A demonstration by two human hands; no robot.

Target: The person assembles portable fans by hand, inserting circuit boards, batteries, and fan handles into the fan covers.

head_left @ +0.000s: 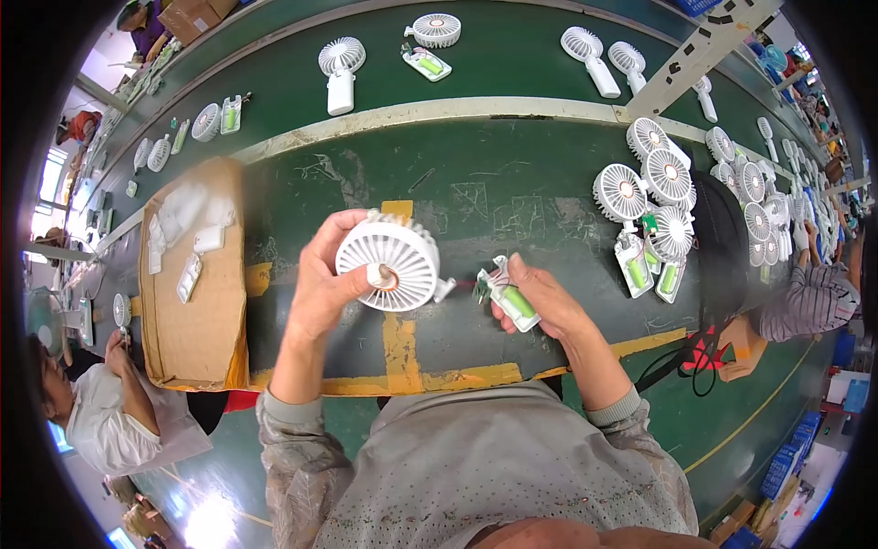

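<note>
Head view: the left hand [322, 274], half curled, grips a round white plastic fan head [402, 259]; the right hand [546, 297], nearly closed, pinches a white plastic handle [504, 294] with 1 green cylindrical battery [519, 303], over the dark-green tabletop [466, 343].

Free passage is offered over green worktop [540, 183]; left side blocked by cardboard tray [240, 274], right side by clustered handheld fans [666, 183], far side bounded by pale rail [412, 112]; gap between left hand [322, 279] and right hand [547, 302] crossed by thin reddish wire [465, 285]
</note>
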